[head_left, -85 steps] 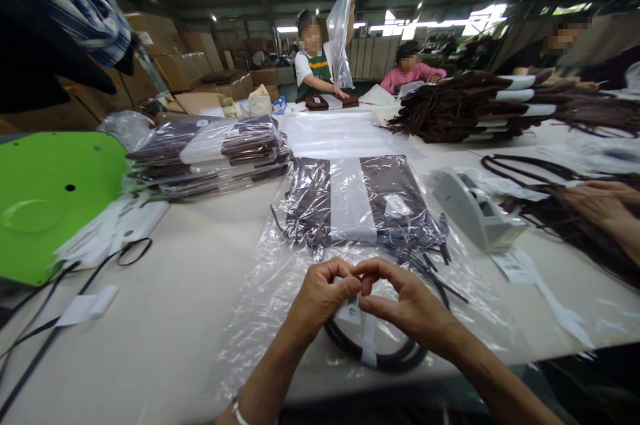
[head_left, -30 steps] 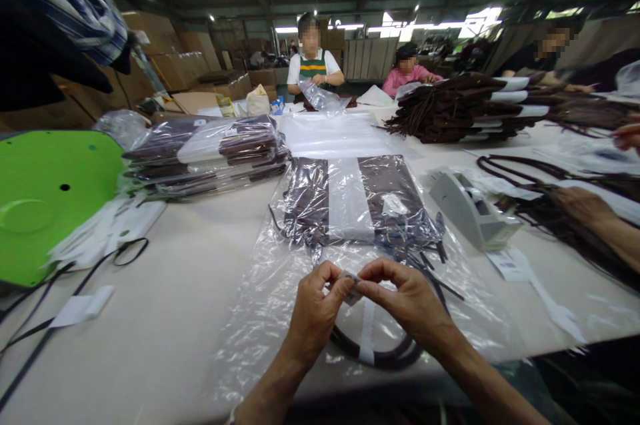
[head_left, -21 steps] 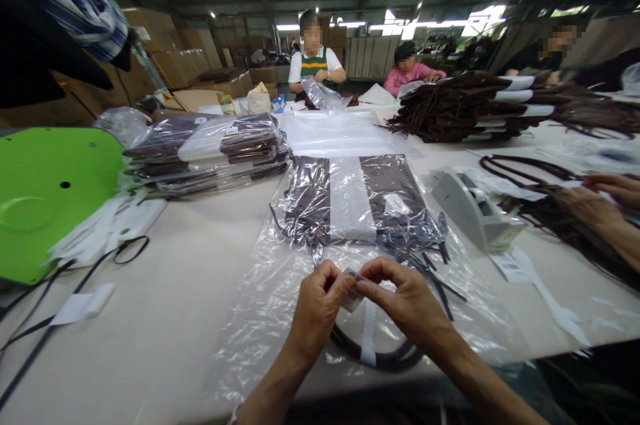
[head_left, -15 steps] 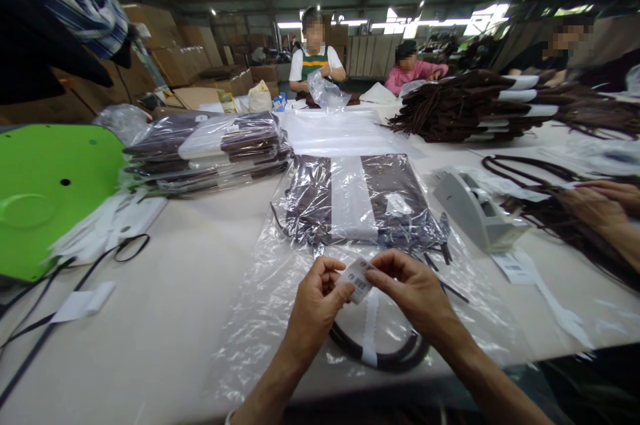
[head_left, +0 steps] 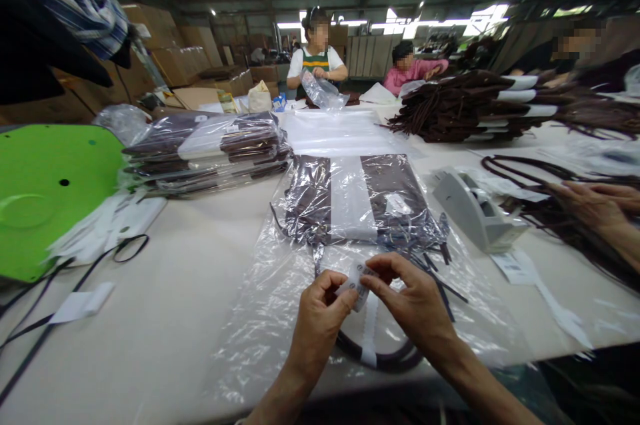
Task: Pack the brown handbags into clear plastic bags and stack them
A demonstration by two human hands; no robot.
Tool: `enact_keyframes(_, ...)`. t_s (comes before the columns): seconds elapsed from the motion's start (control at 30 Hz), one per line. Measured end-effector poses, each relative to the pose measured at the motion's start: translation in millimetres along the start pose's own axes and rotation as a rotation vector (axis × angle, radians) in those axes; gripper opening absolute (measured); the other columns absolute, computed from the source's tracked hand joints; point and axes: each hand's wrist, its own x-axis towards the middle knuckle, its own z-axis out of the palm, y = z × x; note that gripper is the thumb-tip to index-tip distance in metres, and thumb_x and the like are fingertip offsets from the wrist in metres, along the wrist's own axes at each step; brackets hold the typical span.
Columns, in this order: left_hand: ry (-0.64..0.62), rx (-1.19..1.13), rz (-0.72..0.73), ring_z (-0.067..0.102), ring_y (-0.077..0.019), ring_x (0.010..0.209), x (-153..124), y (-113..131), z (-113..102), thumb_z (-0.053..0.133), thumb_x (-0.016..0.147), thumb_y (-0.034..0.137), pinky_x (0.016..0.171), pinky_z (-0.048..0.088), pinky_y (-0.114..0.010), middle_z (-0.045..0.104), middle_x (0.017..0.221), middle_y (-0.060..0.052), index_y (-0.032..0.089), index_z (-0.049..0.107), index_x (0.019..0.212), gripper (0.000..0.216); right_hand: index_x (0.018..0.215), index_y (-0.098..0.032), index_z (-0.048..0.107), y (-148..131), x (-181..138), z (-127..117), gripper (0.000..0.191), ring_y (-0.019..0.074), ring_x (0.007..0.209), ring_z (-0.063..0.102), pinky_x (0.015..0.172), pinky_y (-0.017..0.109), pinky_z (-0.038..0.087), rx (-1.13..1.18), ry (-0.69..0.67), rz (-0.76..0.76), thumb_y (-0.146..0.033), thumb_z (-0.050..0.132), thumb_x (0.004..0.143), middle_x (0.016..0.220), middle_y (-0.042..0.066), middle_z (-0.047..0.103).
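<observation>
My left hand (head_left: 320,315) and my right hand (head_left: 413,302) meet at the near table edge, both pinching a small white barcode label (head_left: 356,284) between thumbs and fingers. Under them lies a clear plastic bag (head_left: 280,285) holding a folded brown and white cloth bag (head_left: 355,202). A black ring with a white strip (head_left: 373,355) lies just below my hands.
A stack of bagged brown items (head_left: 210,152) sits at left beside a green plate (head_left: 45,192). A grey tape dispenser (head_left: 475,208) stands at right, near another person's hands (head_left: 597,202). Piled brown bags (head_left: 465,105) and several seated workers are further back.
The white label has come up from between my fingertips and is now visible, turned face up. The worker at the back lowered a plastic bag to the table.
</observation>
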Motion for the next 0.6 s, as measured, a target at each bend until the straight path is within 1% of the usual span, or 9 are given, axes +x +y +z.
enact_keyframes(0.07, 0.008, 0.004, 0.033, 0.060, -0.0137, 0.074, -1, 1, 1, 0.067, 0.083, 0.035, 0.062, 0.048, -0.022, 0.066, 0.093, -0.005, 0.015, 0.069, 0.084, 0.019, 0.088, -0.022, 0.067, 1, -2, 0, 0.008, 0.0143, 0.066, 0.061, 0.064, 0.026, 0.050, 0.010, -0.003, -0.011, -0.026, 0.071, 0.082, 0.076, -0.001, 0.066)
enact_keyframes(0.13, 0.019, -0.003, 0.044, 0.062, -0.0151, 0.080, -1, 2, 2, 0.066, 0.084, 0.035, 0.063, 0.051, -0.022, 0.064, 0.113, -0.008, 0.016, 0.072, 0.086, 0.021, 0.089, -0.022, 0.066, 2, -3, 0, 0.007, 0.0143, 0.068, 0.062, 0.066, 0.026, 0.051, 0.021, -0.008, -0.026, -0.026, 0.069, 0.084, 0.079, 0.000, 0.066)
enact_keyframes(0.17, 0.025, -0.014, 0.031, 0.063, -0.0152, 0.080, -1, 3, 3, 0.066, 0.084, 0.036, 0.063, 0.052, -0.023, 0.062, 0.119, -0.009, 0.015, 0.072, 0.087, 0.022, 0.089, -0.022, 0.065, 2, -5, 0, 0.006, 0.0145, 0.070, 0.062, 0.067, 0.026, 0.051, 0.025, -0.008, -0.037, -0.026, 0.068, 0.085, 0.080, 0.000, 0.066)
enact_keyframes(0.23, 0.049, -0.060, -0.009, 0.064, -0.0146, 0.077, 0, 2, 3, 0.068, 0.082, 0.038, 0.063, 0.054, -0.024, 0.060, 0.124, -0.011, 0.015, 0.070, 0.086, 0.024, 0.087, -0.022, 0.065, 2, -7, 0, 0.004, 0.0151, 0.073, 0.063, 0.068, 0.027, 0.051, 0.024, -0.003, -0.071, -0.026, 0.067, 0.087, 0.081, 0.001, 0.066)
enact_keyframes(0.33, 0.118, -0.138, -0.042, 0.066, -0.0147, 0.076, 2, -1, 4, 0.074, 0.077, 0.040, 0.068, 0.057, -0.028, 0.059, 0.126, -0.011, 0.015, 0.061, 0.079, 0.028, 0.082, -0.023, 0.063, 0, -10, 1, 0.008, 0.0169, 0.076, 0.063, 0.071, 0.029, 0.051, 0.009, 0.013, -0.149, -0.026, 0.065, 0.088, 0.080, 0.002, 0.066)
enact_keyframes(0.43, 0.148, -0.129, -0.021, 0.065, -0.0138, 0.076, 2, -2, 4, 0.075, 0.076, 0.041, 0.072, 0.055, -0.028, 0.060, 0.120, -0.009, 0.016, 0.056, 0.077, 0.031, 0.081, -0.024, 0.063, -1, -12, 1, 0.007, 0.0181, 0.080, 0.064, 0.074, 0.030, 0.052, -0.021, 0.070, -0.213, -0.023, 0.064, 0.089, 0.081, 0.003, 0.067)
enact_keyframes(0.5, 0.134, -0.058, 0.028, 0.061, -0.0128, 0.075, 0, -3, 4, 0.073, 0.079, 0.041, 0.070, 0.052, -0.026, 0.063, 0.104, -0.005, 0.016, 0.057, 0.075, 0.030, 0.083, -0.024, 0.063, 0, -13, 0, 0.007, 0.0184, 0.082, 0.065, 0.074, 0.030, 0.053, -0.059, 0.113, -0.243, -0.021, 0.063, 0.089, 0.084, 0.003, 0.067)
enact_keyframes(0.6, 0.126, 0.079, 0.092, 0.055, -0.0122, 0.071, -3, -5, 4, 0.070, 0.083, 0.041, 0.068, 0.046, -0.023, 0.058, 0.077, 0.000, 0.017, 0.059, 0.074, 0.028, 0.085, -0.025, 0.063, 2, -15, 0, 0.007, 0.0189, 0.083, 0.066, 0.074, 0.031, 0.054, -0.128, 0.149, -0.288, -0.019, 0.062, 0.089, 0.086, 0.004, 0.068)
